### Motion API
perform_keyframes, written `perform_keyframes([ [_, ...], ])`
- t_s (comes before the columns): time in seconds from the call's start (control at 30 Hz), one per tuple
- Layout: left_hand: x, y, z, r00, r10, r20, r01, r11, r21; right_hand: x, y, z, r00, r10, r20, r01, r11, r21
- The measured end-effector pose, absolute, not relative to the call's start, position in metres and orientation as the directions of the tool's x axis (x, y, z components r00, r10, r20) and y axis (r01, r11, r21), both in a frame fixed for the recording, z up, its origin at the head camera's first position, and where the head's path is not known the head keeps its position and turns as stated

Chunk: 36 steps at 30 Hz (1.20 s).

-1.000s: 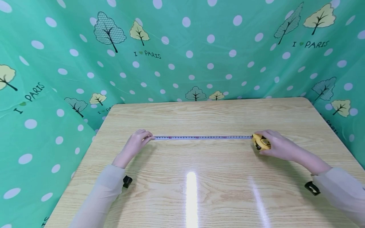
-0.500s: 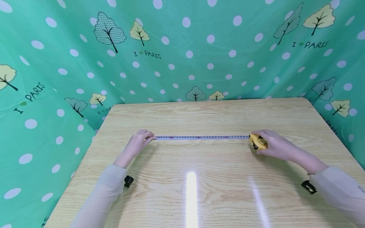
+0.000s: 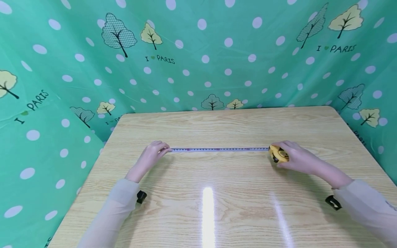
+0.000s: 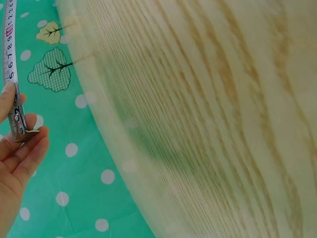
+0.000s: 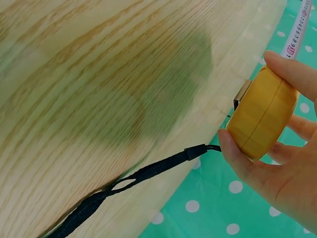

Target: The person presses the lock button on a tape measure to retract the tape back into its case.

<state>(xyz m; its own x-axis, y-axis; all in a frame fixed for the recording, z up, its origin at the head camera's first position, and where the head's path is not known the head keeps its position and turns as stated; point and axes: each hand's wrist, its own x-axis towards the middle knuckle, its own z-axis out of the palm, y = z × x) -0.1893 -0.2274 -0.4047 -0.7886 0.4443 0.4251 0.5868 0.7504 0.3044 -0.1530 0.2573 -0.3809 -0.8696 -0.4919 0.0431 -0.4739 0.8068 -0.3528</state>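
A yellow tape measure (image 3: 278, 154) is gripped in my right hand (image 3: 296, 157), on the right side of the table. From its case the white blade (image 3: 217, 149) runs straight to the left, with dark numbers and red marks along it. My left hand (image 3: 152, 153) pinches the blade near its free end. In the left wrist view the metal end hook (image 4: 25, 135) shows beside the fingers (image 4: 30, 156). The right wrist view has thumb and fingers round the case (image 5: 262, 113), and a black wrist strap (image 5: 148, 171) trails from it.
The wood-grain table (image 3: 192, 179) reaches back to a green dotted curtain (image 3: 186, 82), which also hangs at both sides. Black wrist-worn pieces sit by both sleeves. Bright light reflections lie on the tabletop.
My right hand has moved left with the tape measure case, and the blade stretch between the hands is shorter. My left hand has shifted slightly right, still pinching the blade.
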Motion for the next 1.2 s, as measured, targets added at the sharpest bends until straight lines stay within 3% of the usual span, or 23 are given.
perform_keyframes([
  [0.7, -0.19, -0.218, -0.405, -0.797, 0.453, 0.399, 0.581, 0.756, 0.302, -0.156, 0.251, -0.383, -0.873, -0.488, 0.013, -0.46, 0.813, -0.357],
  [1.03, -0.191, -0.214, -0.405, -0.755, 0.477, 0.45, 0.624, 0.735, 0.267, -0.159, 0.25, -0.384, -0.874, -0.486, 0.017, -0.461, 0.816, -0.349],
  [1.2, -0.192, -0.213, -0.404, -0.768, 0.473, 0.432, 0.613, 0.739, 0.28, -0.16, 0.248, -0.383, -0.876, -0.482, 0.011, -0.455, 0.818, -0.352],
])
